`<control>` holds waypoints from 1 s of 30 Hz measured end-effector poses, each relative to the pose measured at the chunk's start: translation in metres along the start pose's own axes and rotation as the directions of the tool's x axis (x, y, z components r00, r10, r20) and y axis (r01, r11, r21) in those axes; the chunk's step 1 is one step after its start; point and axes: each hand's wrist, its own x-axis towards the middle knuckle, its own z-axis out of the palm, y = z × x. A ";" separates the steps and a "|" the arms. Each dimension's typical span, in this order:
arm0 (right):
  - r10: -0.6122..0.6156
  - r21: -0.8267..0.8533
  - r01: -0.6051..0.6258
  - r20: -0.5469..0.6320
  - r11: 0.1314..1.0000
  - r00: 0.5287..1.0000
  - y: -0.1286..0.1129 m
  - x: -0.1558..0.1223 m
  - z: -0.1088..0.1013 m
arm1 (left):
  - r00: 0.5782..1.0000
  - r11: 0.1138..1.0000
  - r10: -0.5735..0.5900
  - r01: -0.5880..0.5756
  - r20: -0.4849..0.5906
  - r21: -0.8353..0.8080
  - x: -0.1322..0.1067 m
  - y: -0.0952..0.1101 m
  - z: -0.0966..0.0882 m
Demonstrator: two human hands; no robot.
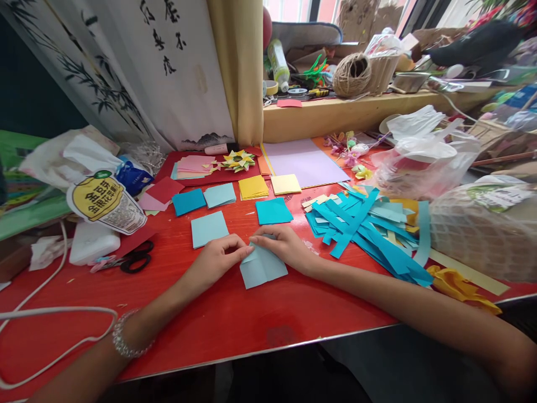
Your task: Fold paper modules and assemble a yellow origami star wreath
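Observation:
A light blue square of paper (pixel 263 270) with crease lines lies low over the red table, its far corners between my fingers. My left hand (pixel 224 254) pinches its far left corner. Across from it, my right hand (pixel 289 246) grips the far right edge, the fingers hiding part of the paper. Just beyond my hands sit a light blue paper stack (pixel 209 228) and a bright blue stack (pixel 274 211). Farther back are a darker blue stack (pixel 188 201), another pale blue stack (pixel 220 195), a yellow stack (pixel 253 187) and a cream stack (pixel 286 184).
A heap of blue paper strips (pixel 356 224) spreads to the right, near a netted bag (pixel 482 235). Black-handled scissors (pixel 136 258) and a white cable (pixel 59 309) lie left. A folded paper star (pixel 239 161) and lilac sheets (pixel 302 162) are at the back of the red table (pixel 201 336).

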 end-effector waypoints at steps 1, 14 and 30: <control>0.017 0.014 -0.017 -0.018 1.000 1.000 0.000 0.001 -0.001 | 1.000 1.000 -0.013 0.013 0.000 -0.011 0.000 0.000 0.000; 0.061 0.033 -0.058 -0.084 0.998 0.995 -0.001 0.003 -0.002 | 0.987 0.988 0.155 -0.154 -0.049 0.014 -0.005 0.001 -0.005; 0.005 0.169 0.006 -0.061 0.986 0.998 0.003 0.002 -0.001 | 0.985 0.975 -0.072 0.036 -0.159 -0.220 0.001 -0.005 -0.002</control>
